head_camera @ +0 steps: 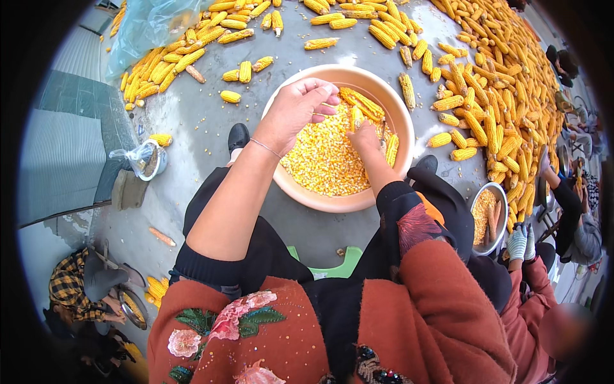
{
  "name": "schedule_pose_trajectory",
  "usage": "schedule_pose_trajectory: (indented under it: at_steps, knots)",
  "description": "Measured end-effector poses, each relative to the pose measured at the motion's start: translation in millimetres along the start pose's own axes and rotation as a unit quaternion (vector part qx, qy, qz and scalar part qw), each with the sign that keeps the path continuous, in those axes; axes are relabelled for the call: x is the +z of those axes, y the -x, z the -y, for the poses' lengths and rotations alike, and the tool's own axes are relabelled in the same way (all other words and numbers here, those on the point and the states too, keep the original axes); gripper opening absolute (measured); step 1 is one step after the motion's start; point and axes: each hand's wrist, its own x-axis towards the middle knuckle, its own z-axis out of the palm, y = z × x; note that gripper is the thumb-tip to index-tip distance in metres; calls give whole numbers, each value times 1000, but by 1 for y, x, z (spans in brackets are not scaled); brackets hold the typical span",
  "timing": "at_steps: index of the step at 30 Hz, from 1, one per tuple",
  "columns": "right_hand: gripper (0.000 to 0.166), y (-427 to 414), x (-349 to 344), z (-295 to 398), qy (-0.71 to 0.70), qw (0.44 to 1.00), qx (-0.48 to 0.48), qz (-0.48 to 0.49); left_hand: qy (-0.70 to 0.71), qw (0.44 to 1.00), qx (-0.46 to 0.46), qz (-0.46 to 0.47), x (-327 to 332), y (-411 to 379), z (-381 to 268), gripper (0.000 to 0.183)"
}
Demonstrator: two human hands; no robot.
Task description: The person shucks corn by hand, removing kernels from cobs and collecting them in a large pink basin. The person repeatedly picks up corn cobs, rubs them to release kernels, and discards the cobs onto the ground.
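Observation:
A wide peach-coloured plastic basin (pixel 405 177) sits on the floor between my knees. Loose yellow corn kernels (pixel 326 158) cover its bottom. My left hand (pixel 309 103) hovers over the basin's left side, fingers bent and apart, with nothing visible in it. Lower in the basin, my right hand (pixel 365 137) has its fingers around a small ear of corn (pixel 356 117), whose end pokes out past them. Whole ears of corn (pixel 367 105) lean against the basin's far right wall. Beside my right hand is a slim dark tool (pixel 383 132), partly hidden.
A large heap of corn ears (pixel 503 105) rises on the right; more ears (pixel 163 67) lie under a plastic sheet (pixel 148 33). A metal bowl (pixel 502 192) holds kernels and cobs beside a person in striped gloves (pixel 520 245). A white bucket (pixel 160 165) stands left. Other people sit around.

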Motion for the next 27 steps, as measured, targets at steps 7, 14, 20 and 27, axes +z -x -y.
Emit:
schedule_pose_trajectory:
  at_steps: [7,14,20,27]
  knots:
    - [38,-10,18,-13,-2,994,-67,-85,6,1000,-6,4,0,0,-1,27]
    - [14,30,-33,12,-512,831,101,194,25,1000,7,-2,-4,-8,6,24]
    - [29,87,-132,39,-416,880,-115,199,91,990,10,-110,-3,-24,17,27]
    - [53,156,-181,57,-332,906,-248,90,263,957,-120,-24,8,-17,16,44]
